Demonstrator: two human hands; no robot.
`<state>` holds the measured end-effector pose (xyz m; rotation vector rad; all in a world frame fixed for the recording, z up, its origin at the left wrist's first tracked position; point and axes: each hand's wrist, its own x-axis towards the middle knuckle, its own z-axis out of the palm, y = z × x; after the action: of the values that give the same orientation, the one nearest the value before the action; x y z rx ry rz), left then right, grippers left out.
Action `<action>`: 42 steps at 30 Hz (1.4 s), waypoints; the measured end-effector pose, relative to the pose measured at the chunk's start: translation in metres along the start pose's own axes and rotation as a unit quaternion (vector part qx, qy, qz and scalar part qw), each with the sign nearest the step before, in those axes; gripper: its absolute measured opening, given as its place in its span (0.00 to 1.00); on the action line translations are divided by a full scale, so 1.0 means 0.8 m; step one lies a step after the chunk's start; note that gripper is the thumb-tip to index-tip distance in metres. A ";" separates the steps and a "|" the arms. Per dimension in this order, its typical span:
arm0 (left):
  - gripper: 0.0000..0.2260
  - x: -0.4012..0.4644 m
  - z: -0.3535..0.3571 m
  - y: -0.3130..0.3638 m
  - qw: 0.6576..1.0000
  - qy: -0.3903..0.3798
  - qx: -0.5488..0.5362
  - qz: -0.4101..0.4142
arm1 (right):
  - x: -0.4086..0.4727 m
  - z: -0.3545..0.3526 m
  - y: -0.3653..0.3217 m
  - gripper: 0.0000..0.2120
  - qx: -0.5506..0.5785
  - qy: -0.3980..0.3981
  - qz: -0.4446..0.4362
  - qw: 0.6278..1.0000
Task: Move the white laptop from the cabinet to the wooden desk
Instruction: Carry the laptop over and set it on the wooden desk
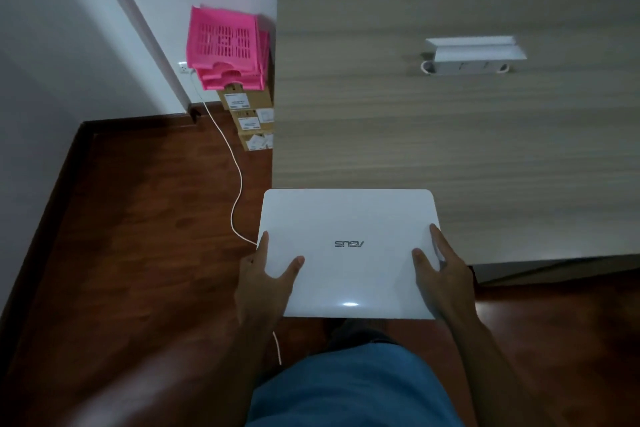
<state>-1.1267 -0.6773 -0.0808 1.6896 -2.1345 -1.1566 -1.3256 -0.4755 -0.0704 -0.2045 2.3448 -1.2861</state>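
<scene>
The white laptop (348, 218) is closed, lid up, with its logo facing away from me. I hold it level by its two sides: my left hand (265, 279) grips the left edge, thumb on the lid, and my right hand (440, 274) grips the right edge the same way. Its far half hangs over the near left corner of the wooden desk (450, 135); its near half is over the floor in front of me. I cannot tell whether it touches the desk top. The cabinet is out of view.
A white power box (472, 54) with sockets sits toward the back of the desk. Left of the desk, pink plastic baskets (225, 48) are stacked on cardboard boxes (249, 118). A white cable (235, 184) runs from the wall socket across the dark wood floor.
</scene>
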 end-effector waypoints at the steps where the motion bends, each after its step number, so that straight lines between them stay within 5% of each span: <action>1: 0.38 0.008 0.011 0.007 1.000 0.001 0.005 -0.004 | 0.017 -0.002 0.000 0.29 0.000 -0.004 0.000 1.000; 14: 0.38 0.067 0.057 0.044 1.000 0.010 -0.017 -0.012 | 0.145 0.010 0.027 0.31 -0.152 -0.079 -0.060 0.983; 29: 0.37 0.104 0.048 0.061 1.000 0.002 -0.018 0.017 | 0.178 0.026 0.016 0.32 -0.179 -0.076 -0.098 0.976; 38: 0.37 0.098 0.050 0.049 0.999 0.005 0.039 0.033 | 0.143 0.030 0.019 0.31 -0.176 -0.050 -0.084 0.980; 42: 0.36 0.110 0.047 0.036 0.980 0.025 0.189 0.055 | 0.139 0.033 0.019 0.32 -0.168 -0.035 -0.090 0.981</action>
<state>-1.1992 -0.7367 -0.1148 1.6882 -2.5012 -0.7012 -1.4105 -0.5250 -0.1302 -0.5701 2.5138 -0.9307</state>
